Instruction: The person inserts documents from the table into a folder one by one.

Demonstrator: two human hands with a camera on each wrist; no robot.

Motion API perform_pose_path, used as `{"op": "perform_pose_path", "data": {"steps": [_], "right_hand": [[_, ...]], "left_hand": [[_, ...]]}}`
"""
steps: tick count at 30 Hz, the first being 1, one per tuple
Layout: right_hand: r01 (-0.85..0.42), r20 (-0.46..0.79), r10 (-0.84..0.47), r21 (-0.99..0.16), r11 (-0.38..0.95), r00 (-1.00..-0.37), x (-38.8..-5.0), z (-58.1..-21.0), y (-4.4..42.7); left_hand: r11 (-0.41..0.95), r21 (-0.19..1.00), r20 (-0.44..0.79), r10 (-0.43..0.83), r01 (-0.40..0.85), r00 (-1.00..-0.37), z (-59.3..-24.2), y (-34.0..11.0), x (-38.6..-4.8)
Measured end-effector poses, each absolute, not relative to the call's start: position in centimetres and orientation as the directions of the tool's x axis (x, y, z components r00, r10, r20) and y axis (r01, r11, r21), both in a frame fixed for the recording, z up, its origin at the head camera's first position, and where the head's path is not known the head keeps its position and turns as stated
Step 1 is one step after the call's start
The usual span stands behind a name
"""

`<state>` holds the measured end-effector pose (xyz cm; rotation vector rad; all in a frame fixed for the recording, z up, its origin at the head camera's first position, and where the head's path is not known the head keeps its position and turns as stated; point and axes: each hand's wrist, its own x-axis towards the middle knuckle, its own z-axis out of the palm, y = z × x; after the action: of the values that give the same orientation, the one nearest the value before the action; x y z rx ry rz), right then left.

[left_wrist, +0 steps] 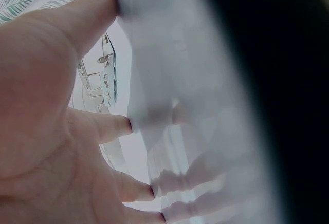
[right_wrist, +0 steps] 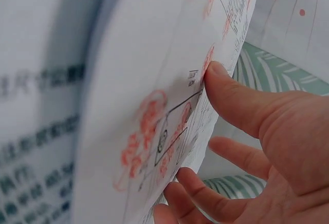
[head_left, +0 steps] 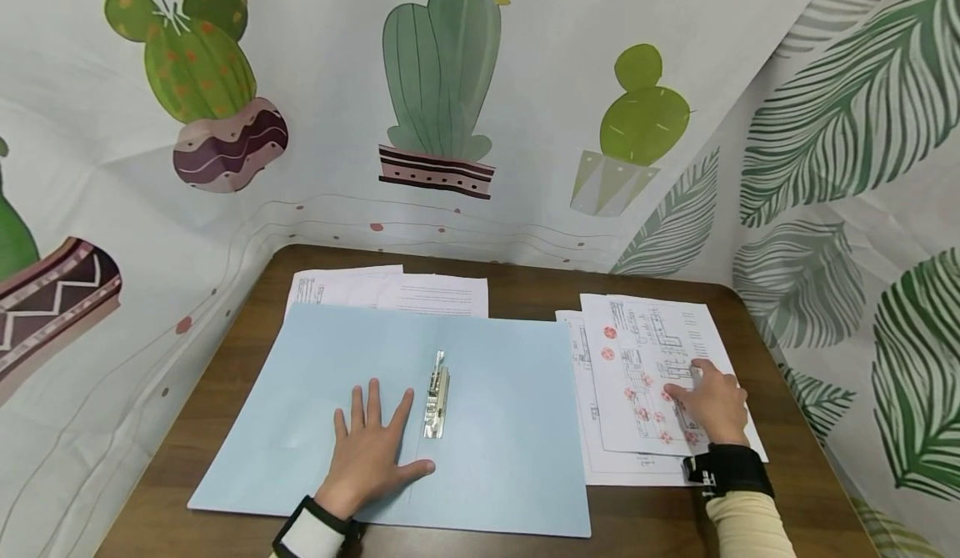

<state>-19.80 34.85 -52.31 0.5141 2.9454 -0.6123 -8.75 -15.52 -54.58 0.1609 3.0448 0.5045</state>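
A light blue folder (head_left: 510, 458) lies opened flat, with a metal clip (head_left: 437, 395) near its middle, also visible in the left wrist view as a clip (left_wrist: 107, 77). My left hand (head_left: 367, 458) rests on the folder left of the clip, fingers straight and spread. On the right, a sheet with red marks (head_left: 637, 358) overlaps another sheet (head_left: 607, 470). My right hand (head_left: 716, 404) touches the top sheet near its right side, thumb and fingers apart; the right wrist view shows the hand (right_wrist: 277, 142) with its fingertips on the red-marked sheet (right_wrist: 128, 80).
More printed papers (head_left: 442, 294) stick out from behind the folder's back edge. All of it lies on a brown wooden table (head_left: 645, 525). Behind the table hangs a cloth (head_left: 540, 108) printed with cacti and leaves.
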Motion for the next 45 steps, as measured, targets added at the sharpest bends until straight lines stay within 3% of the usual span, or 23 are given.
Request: {"op": "perform_pose_path", "data": {"steps": [21, 29, 34, 45], "right_hand": [[0.311, -0.099, 0.298, -0.428, 0.848, -0.949, -20.9, -51.5, 35.0], [0.346, -0.183, 0.293, -0.515, 0.784, -0.938, -20.5, -52.0, 36.2], [0.412, -0.222, 0.347, -0.539, 0.735, -0.911, -19.8, -52.7, 37.0], [0.465, -0.112, 0.487, -0.536, 0.705, -0.866, -19.6, -52.2, 37.7]], "left_hand": [[0.936, 0.344, -0.018, 0.092, 0.08, -0.996, -54.8, -15.1, -8.4], [0.939, 0.332, -0.037, 0.106, 0.088, -0.994, -54.4, -15.4, -8.5], [0.936, 0.334, -0.037, 0.128, 0.108, -0.991, -54.3, -15.6, -8.5], [0.938, 0.331, -0.038, 0.12, 0.101, -0.992, -54.6, -15.7, -8.5]]}}
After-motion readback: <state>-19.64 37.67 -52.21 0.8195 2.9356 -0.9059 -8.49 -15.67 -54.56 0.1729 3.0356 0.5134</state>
